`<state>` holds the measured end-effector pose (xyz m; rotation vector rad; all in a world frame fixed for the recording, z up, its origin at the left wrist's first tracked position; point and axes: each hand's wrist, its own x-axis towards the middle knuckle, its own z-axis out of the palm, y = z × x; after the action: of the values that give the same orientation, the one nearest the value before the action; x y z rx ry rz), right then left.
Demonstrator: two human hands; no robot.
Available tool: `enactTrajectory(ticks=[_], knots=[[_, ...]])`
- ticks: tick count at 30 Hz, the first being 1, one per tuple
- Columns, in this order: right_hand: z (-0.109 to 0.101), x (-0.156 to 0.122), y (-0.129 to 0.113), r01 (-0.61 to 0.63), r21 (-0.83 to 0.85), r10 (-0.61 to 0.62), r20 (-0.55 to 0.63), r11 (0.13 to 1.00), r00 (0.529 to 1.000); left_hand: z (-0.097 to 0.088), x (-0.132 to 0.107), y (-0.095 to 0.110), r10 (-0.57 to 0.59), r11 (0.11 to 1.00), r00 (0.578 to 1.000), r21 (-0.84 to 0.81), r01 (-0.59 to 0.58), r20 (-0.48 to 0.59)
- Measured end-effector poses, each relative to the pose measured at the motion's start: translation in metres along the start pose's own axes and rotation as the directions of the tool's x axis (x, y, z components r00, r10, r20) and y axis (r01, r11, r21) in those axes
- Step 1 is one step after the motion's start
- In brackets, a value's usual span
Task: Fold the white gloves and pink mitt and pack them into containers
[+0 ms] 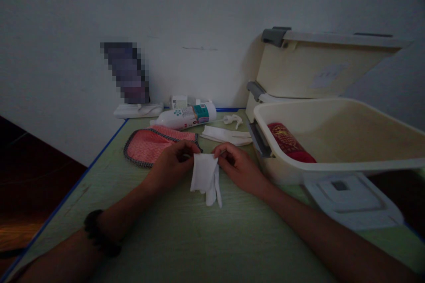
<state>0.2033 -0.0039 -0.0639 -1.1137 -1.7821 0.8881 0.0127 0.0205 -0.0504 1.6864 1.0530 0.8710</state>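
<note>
A white cloth glove (203,172) hangs folded between my hands, its fingers dangling below over the table. My left hand (175,159) pinches its upper left corner between thumb and fingertips. At the upper right corner, the fingertips of my right hand (237,163) close on the same glove. Just behind it lies a second flat white glove (227,135). Left of that, near my left hand, rests a pink cloth piece (146,143) with dark checked edging, partly covered by the hand.
An open cream bin (295,177) at right holds a red cylinder (288,141); its raised lid (299,70) stands behind. A grey-white plastic lid (355,199) lies in front. Toward the wall are a white bottle (186,115), a loose pump head (234,119) and a pixelated upright object (128,73).
</note>
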Motion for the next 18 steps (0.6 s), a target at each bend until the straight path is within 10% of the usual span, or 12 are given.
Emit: enactTrajectory(ticks=[18], knots=[[-0.0024, 0.0004, -0.0025, -0.227, 0.38, 0.161, 0.196, 0.897, 0.967, 0.0043, -0.0009, 0.0067, -0.146, 0.978, 0.987, -0.14, 0.154, 0.069]])
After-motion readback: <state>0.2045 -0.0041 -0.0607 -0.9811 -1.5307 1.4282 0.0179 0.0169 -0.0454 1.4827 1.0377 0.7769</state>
